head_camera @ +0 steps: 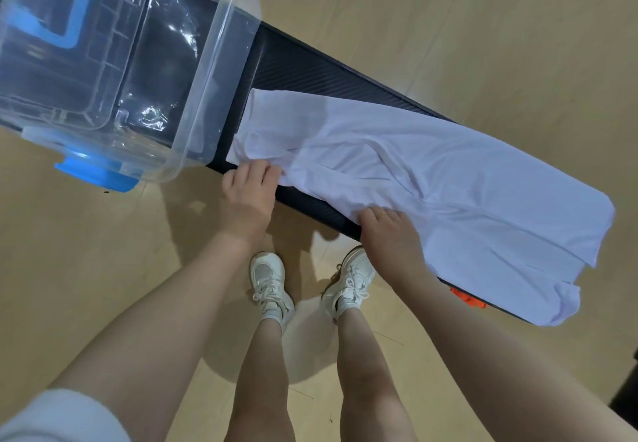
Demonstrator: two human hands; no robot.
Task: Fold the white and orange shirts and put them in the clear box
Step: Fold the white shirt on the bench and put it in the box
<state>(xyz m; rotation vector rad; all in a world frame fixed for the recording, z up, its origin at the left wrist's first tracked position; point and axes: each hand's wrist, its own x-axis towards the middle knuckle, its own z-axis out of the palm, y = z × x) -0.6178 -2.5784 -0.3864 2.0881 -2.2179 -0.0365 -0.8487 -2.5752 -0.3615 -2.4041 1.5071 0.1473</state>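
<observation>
Far left, the clear box (114, 72) w/ blue latches sits on the left end of the dark bench (293, 65); looks empty, though glare on the plastic makes that hard to confirm. Just right of the box, touching or nearly touching its wall, the white shirt (448, 182) lies spread along the bench, wrinkled, its right end draping over the near edge. Left hand (247, 193) is at the shirt's left near corner, fingers (266, 170) curled and pinching a bunch of cloth at the bench edge. Right hand (390, 234) is further along the same near edge, fingers bent over the fabric and gripping the hem; thumb is hidden, so how firm the hold is can't be told. Far right, a scrap of orange shirt (467, 298) peeks out from under the white one at the bench edge, so it's mostly covered. Step in hand, by my read: start of folding the white shirt, i.e. both hands holding the near edge to straighten or turn it over. Next move likely needs both hands lifting together, keeping the edge taut, carrying it across to the far side w/o dragging the orange shirt along; boxing comes later, nothing folded yet.
</observation>
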